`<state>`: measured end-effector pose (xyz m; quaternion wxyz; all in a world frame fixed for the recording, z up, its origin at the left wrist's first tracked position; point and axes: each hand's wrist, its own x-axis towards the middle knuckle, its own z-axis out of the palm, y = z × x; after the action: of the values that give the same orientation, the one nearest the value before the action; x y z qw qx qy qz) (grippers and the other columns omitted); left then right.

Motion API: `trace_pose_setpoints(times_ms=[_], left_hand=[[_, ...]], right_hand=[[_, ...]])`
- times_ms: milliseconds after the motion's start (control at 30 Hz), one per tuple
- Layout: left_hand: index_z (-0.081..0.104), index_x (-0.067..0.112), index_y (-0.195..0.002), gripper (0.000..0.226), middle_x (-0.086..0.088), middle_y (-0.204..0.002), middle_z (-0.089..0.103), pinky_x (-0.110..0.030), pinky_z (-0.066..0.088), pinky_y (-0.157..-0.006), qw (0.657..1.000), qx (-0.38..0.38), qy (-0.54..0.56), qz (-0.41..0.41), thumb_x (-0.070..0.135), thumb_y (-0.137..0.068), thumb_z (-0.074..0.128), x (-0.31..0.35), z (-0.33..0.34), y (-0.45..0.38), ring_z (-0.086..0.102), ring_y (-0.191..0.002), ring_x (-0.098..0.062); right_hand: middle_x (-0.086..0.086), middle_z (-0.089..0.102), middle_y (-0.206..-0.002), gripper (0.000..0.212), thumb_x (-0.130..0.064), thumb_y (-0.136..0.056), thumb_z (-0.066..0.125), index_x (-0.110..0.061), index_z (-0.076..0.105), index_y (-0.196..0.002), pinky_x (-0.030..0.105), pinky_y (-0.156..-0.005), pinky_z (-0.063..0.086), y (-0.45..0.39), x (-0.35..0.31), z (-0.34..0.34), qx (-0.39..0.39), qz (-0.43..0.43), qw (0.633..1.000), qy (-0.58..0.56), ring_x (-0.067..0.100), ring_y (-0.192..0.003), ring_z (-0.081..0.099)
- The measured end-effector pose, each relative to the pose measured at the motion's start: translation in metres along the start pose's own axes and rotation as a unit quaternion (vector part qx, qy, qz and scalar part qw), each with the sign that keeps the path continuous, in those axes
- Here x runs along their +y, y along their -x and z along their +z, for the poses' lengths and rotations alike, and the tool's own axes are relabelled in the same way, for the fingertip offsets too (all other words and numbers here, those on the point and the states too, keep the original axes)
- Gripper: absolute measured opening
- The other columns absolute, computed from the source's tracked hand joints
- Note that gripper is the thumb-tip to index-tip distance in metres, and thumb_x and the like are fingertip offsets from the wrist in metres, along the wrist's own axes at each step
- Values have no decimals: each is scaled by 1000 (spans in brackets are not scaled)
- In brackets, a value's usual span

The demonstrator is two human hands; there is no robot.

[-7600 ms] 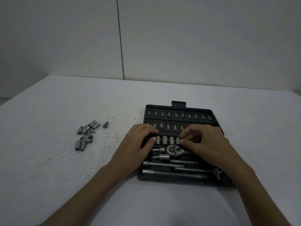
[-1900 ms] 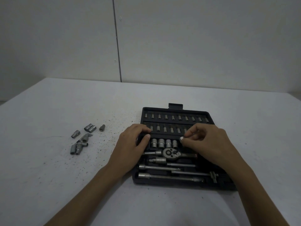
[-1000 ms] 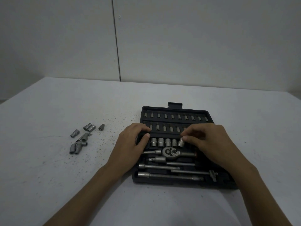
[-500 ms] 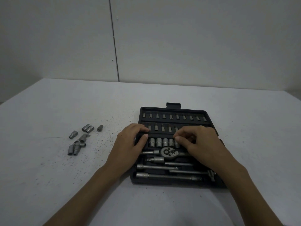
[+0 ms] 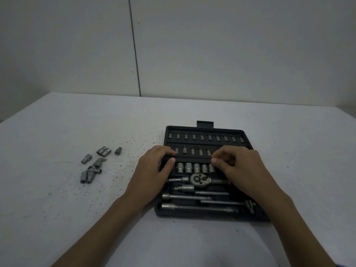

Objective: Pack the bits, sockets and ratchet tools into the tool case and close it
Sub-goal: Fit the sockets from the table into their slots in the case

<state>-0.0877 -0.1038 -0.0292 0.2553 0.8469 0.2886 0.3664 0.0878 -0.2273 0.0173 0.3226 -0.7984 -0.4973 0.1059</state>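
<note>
Since the frame a second back, the right hand (image 5: 242,166) has lowered the socket it was pinching into the row of sockets (image 5: 194,168) in the tool case (image 5: 248,145), and that fifth socket (image 5: 212,169) now stands upright just below the thumb tip, last on the right of the row. Fingers of that hand stay curled, thumb and forefinger close together right above the socket; whether they still pinch it or have let go cannot be told. Across from them, the left hand (image 5: 154,170) rests on the case's left edge, fingers curled over the rim and thumb lying just left of the first socket, apparently steadying the case.

Directly beneath both thumbs lies the ratchet (image 5: 199,179), with extension bars (image 5: 194,206) nearer the wrists. Beyond the fingertips run two rows of bits (image 5: 202,137), already seated.

Far to the left of the left hand, well apart from the case, a small cluster of loose sockets (image 5: 94,164) still waits on the grey table (image 5: 57,218). Judging by this, one more socket is placed, several remain, and the case cannot yet be closed
</note>
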Motion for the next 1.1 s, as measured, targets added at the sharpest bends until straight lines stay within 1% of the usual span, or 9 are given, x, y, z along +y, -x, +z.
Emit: trace_pose_setpoints(times_ms=[100, 233, 333, 500, 633, 767, 933, 1033, 1100], left_hand=[[65, 16, -103, 15, 11, -105, 59, -10, 38, -84, 1000, 0, -1, 0, 14, -90, 57, 0, 0, 0, 49, -96, 9], [65, 16, -103, 15, 11, -105, 59, -7, 37, -84, 1000, 1, 0, -2, 14, -90, 57, 0, 0, 0, 49, -96, 9], [65, 15, -102, 14, 11, -104, 59, -9, 38, -85, 1000, 1, 1, -1, 14, -90, 57, 0, 1, 0, 50, -97, 9], [65, 15, -102, 14, 12, -104, 59, -8, 37, -83, 1000, 1, -3, 2, 13, -90, 58, -1, 1, 0, 50, -95, 10], [65, 16, -102, 15, 12, -104, 59, -7, 37, -83, 1000, 0, -1, -1, 14, -90, 58, -1, 1, 0, 50, -96, 9], [65, 15, -103, 15, 11, -104, 59, -8, 37, -84, 1000, -2, -1, 0, 14, -90, 57, -1, 0, 0, 50, -95, 8], [65, 15, -103, 15, 11, -104, 59, -9, 37, -84, 1000, -3, -2, 1, 14, -90, 57, 0, 0, 0, 50, -96, 8], [65, 15, -103, 15, 12, -105, 58, -8, 36, -85, 1000, -4, -5, 0, 14, -90, 57, 1, 0, 0, 50, -95, 7], [65, 15, -103, 15, 11, -105, 59, -7, 35, -85, 1000, -5, -7, -2, 14, -90, 57, 1, 0, 0, 52, -95, 2]], right_hand=[[-11, 65, -74, 12, -32, -88, 63, -33, 63, -76, 16, -62, 44, -1, 2, -4, 19, 8, 1000, -4, 2, -70, 60], [-12, 64, -67, 13, -38, -81, 69, -34, 63, -70, 30, -66, 52, -1, 3, -4, -10, 16, 999, 28, 3, -67, 60], [-13, 63, -66, 14, -41, -79, 70, -34, 63, -69, 34, -69, 55, 0, 2, -3, -8, 23, 999, 32, 3, -68, 60], [-15, 66, -64, 24, -54, -72, 72, -32, 62, -73, 24, -63, 52, 2, -2, -4, -17, 29, 998, 44, -4, -66, 61], [-15, 66, -61, 16, -42, -72, 75, -31, 63, -70, 19, -59, 47, 2, -3, -6, -2, 28, 999, 22, -4, -60, 60], [-13, 66, -64, 10, -29, -74, 74, -30, 67, -67, 6, -57, 45, 0, -4, -10, 22, 5, 999, -30, -5, -63, 60], [-13, 67, -67, 7, -22, -79, 72, -26, 68, -75, 9, -60, 51, -1, -3, -8, 13, 4, 998, -61, -2, -63, 62], [-12, 69, -70, 7, -26, -81, 71, -28, 69, -75, 21, -65, 57, -1, -1, -7, -6, 1, 998, -58, 0, -64, 65], [-15, 70, -71, 9, -26, -83, 70, -30, 72, -75, 23, -68, 57, 0, 0, -7, -20, 2, 998, -54, -3, -65, 65]])
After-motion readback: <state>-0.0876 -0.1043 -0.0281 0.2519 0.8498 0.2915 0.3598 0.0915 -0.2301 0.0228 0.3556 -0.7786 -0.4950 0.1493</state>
